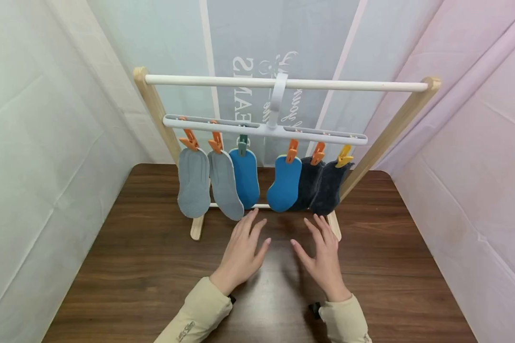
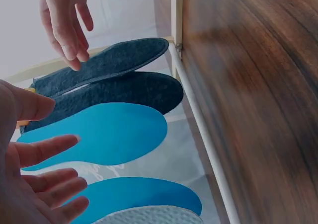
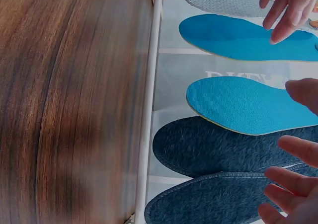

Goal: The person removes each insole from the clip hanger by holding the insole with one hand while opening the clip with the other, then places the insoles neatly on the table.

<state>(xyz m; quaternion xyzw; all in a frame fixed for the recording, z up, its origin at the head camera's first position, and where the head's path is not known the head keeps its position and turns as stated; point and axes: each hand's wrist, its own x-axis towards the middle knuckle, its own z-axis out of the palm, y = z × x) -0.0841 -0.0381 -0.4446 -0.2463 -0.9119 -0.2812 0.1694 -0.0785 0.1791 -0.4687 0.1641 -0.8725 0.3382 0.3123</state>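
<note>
My left hand [image 1: 242,252] is held out over the table with fingers spread and nothing in it, just below a grey insole [image 1: 226,186]. My right hand [image 1: 322,255] is likewise empty, its fingertips below the dark fuzzy insoles [image 1: 331,188]. Between and above the hands hang two blue insoles [image 1: 284,183]. Another grey insole [image 1: 193,183] is at the far left of the row. Orange clips [image 1: 292,151], a green clip [image 1: 242,145] and a yellow clip [image 1: 344,156] pin the insoles to a pale grey hanger [image 1: 266,129].
The hanger hooks over the white rail [image 1: 347,85] of a rack with wooden side posts [image 1: 390,136]. A thin white bar [image 3: 149,100] runs low between the posts. The rack stands on a brown wooden table [image 1: 133,276], with white curtains [image 1: 47,143] around it.
</note>
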